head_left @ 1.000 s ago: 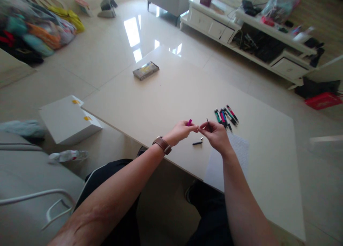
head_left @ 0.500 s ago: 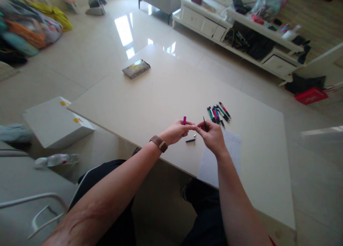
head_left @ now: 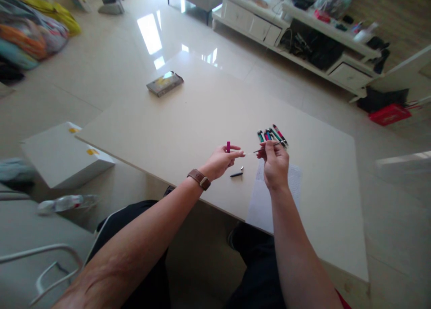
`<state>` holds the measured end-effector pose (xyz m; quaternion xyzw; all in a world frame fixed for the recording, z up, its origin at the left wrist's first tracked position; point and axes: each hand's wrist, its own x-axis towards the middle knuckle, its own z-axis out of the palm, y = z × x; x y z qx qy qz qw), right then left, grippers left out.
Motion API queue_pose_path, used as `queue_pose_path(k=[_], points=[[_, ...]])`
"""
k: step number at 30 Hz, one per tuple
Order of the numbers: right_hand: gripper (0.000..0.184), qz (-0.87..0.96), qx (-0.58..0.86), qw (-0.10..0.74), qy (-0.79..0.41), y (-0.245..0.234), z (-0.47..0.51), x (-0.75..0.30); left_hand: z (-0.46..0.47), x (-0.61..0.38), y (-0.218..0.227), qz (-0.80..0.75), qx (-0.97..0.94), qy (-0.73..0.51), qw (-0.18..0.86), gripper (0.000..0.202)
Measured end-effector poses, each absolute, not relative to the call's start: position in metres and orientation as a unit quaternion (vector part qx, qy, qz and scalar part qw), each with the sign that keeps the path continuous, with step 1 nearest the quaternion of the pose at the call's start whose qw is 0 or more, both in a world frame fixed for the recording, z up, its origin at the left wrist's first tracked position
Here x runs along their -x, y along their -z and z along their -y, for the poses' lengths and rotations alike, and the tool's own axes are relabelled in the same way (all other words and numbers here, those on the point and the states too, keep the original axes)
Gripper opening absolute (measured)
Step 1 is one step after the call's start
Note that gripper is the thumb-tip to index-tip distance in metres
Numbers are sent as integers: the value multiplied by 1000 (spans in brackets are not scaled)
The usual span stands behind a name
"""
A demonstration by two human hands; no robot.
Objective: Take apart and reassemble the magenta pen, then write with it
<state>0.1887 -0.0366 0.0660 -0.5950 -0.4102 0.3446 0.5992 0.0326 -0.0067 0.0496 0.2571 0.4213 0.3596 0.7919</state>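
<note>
Presently, both hands are above the table (head_left: 202, 116), near each other but with a small gap between them. The left hand (head_left: 222, 159) has its fingers narrow, and it holds a magenta piece (head_left: 228, 146), which stands up between the fingers. The right hand (head_left: 276, 162) is closed in a pinch on a thin dark rod (head_left: 279, 143); one end of this rod points to the left hand and the other end passes above the pens. In the gap, a pale thin piece (head_left: 249, 154) is seen faintly, near the left fingertips; I cannot tell which hand grips it.

Below the gap, a black pen part (head_left: 236, 175) lies on the table, with a small silver piece (head_left: 241, 167) just beside it. A group of coloured pens (head_left: 268, 134) lies beyond the right hand, some of them partly hidden by it. A sheet of paper (head_left: 258, 203) with writing is under the right wrist and forearm. On the left wrist there is a brown strap (head_left: 198, 179). Farther away, a flat grey box (head_left: 164, 84) lies near the far left edge of the table.
</note>
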Motion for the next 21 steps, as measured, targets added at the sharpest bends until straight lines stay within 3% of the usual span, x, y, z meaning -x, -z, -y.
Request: queue_pose_path(k=[15, 21], points=[[33, 424, 610, 574, -344, -66, 39, -179, 8, -28, -48, -423, -259, -368, 786, 26], [33, 351, 590, 594, -420, -64, 36, -171, 8, -20, -53, -417, -303, -393, 761, 18]])
